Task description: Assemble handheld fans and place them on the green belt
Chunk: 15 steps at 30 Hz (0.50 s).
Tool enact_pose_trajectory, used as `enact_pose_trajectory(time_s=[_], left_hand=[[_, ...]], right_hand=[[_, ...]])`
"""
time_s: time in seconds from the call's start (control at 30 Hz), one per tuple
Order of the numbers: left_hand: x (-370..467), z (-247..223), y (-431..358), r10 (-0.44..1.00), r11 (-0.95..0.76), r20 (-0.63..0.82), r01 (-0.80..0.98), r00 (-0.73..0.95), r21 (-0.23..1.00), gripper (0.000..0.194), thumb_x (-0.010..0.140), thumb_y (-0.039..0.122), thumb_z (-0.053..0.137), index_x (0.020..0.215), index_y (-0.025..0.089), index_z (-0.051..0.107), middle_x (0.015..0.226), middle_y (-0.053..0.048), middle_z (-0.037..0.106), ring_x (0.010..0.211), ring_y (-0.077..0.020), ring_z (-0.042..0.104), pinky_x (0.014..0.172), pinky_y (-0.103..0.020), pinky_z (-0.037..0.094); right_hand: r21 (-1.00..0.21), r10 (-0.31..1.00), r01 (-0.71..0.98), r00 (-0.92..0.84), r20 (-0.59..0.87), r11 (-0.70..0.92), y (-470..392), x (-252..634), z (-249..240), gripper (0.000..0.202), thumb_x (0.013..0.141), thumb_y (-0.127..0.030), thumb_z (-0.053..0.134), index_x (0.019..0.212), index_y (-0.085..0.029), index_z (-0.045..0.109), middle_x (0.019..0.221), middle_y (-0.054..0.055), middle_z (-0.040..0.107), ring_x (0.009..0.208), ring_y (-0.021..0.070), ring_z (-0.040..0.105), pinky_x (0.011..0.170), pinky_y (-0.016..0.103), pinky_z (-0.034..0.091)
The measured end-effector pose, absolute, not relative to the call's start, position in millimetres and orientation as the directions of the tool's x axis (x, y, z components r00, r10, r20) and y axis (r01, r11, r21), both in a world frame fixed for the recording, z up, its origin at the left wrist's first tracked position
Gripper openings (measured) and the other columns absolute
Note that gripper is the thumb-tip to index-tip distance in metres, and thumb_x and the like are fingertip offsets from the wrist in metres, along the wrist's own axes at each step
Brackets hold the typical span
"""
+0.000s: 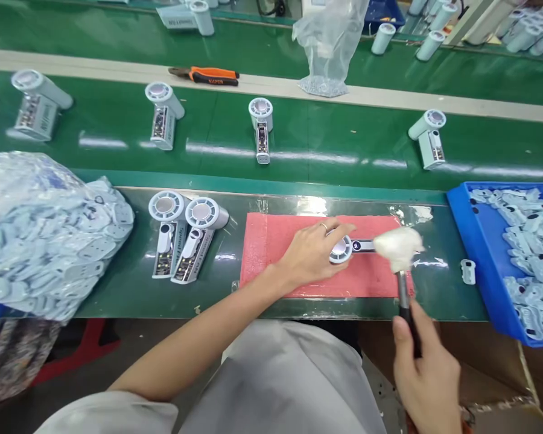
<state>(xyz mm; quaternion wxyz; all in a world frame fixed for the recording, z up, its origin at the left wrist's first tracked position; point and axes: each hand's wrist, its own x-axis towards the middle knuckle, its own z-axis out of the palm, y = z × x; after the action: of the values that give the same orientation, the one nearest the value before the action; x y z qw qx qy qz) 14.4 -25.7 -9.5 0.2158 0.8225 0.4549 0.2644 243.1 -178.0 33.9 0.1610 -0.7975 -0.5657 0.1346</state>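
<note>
My left hand (319, 247) is bent over the round head of a fan (356, 246), its fingers gripping that head on the middle of the red mat (262, 256). The fan lies along the mat, its handle pointing to the mat's right side. My right hand (428, 367) is wrapped round the grip of a mallet (400, 259), below the mat's right end. The mallet's padded white head is blurred and covers the far end of the handle; I cannot tell whether the two touch.

I judge this to be light tapping work. To do it well, I want the handle flat on the mat, my left fingers well back on the round head, and short, square blows with the padding, not its edge. A glancing hit could mark the casing or twist the fan.

On the counter (443, 301), right of the mat, a loose cover (468, 272) lies just beside the blue tray (489, 241). Two more fans (199, 241) lean together left of the mat, their lower handles uncovered.
</note>
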Motion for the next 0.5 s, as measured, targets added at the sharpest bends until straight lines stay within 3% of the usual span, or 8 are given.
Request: enact_pose_trajectory(time_s=[0.17,0.27,0.37,0.5], left_hand=[[14.2,-8.3,-25.0,0.859,-0.49,0.218,0.622,0.463,0.611,0.059,0.093,0.032,0.073,0.147,0.022,0.051,0.132,-0.008,0.069,0.107,-0.0256,0.074,0.085,-0.036,0.061],[14.1,-8.2,-25.1,0.862,-0.479,0.199,0.622,0.465,0.619,0.063,0.094,0.031,0.072,0.151,0.024,0.046,0.136,-0.008,0.068,0.112,-0.026,0.073,0.086,-0.037,0.061],[14.1,-9.1,-25.2,0.863,-0.474,0.198,0.611,0.464,0.634,0.067,0.095,0.031,0.072,0.154,0.024,0.042,0.141,-0.009,0.066,0.116,-0.0263,0.072,0.089,-0.038,0.061],[14.5,-10.4,-24.8,0.859,-0.481,0.204,0.607,0.469,0.633,0.063,0.093,0.03,0.072,0.15,0.022,0.045,0.139,-0.012,0.068,0.118,-0.0289,0.073,0.093,-0.04,0.06]], right_hand=[[-0.355,0.977,0.911,0.202,-0.063,-0.211,-172.5,245.0,51.8,0.069,0.1,-0.073,0.049,0.136,-0.019,0.075,0.092,0.013,0.081,0.074,0.0352,0.078,0.058,0.041,0.059],[-0.285,0.958,0.921,0.285,0.026,-0.267,-181.2,247.4,70.3,0.07,0.099,-0.068,0.058,0.149,-0.021,0.067,0.077,0.01,0.077,0.061,0.033,0.073,0.054,0.041,0.057],[-0.281,0.904,0.905,0.38,0.194,-0.32,-185.0,232.6,63.3,0.072,0.101,-0.064,0.057,0.151,-0.013,0.065,0.085,0.016,0.079,0.069,0.0338,0.076,0.062,0.041,0.06],[-0.331,0.962,0.915,0.266,0.07,-0.229,-171.0,221.9,40.6,0.078,0.104,-0.07,0.043,0.136,-0.007,0.075,0.094,0.021,0.08,0.07,0.0347,0.076,0.062,0.041,0.059]])
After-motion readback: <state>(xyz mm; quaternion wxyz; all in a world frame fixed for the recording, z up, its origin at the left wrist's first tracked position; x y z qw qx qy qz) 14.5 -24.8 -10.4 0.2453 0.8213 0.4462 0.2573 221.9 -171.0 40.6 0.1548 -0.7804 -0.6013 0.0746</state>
